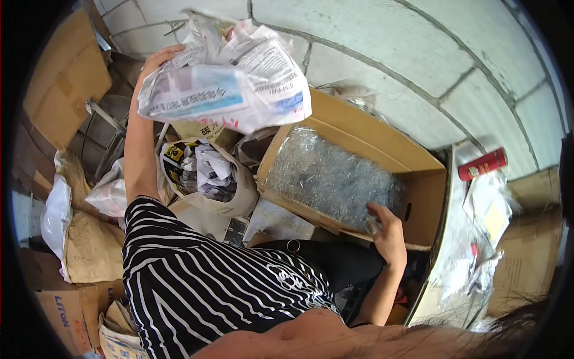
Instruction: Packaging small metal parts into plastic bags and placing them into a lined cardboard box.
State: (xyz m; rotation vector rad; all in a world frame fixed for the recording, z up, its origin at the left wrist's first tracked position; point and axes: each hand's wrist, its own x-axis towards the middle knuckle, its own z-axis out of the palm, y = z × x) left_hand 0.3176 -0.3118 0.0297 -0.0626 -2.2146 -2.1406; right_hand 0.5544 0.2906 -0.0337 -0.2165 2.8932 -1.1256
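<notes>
My left hand (160, 60) is raised at the upper left, its fingers closed on the edge of a crumpled newspaper sheet (239, 90). The printed sheet spreads out to the right of that hand, over a bag and near a box corner. At the right, my right hand (390, 233) is over the near rim of a long cardboard box (365, 131), fingers bent and apart from the thumb. Something greyish shows at its thumb tip, too small to make out. A shiny, clear, tangled mass (335, 173) fills much of the box, next to my right fingertips.
An open bag (242, 191) of crumpled paper stands left of the box. Cardboard pieces (69, 84) and paper sacks (92, 245) crowd the left side. A red cylinder (483, 164) lies on the right ledge, by flattened packaging. A block wall (382, 42) runs behind.
</notes>
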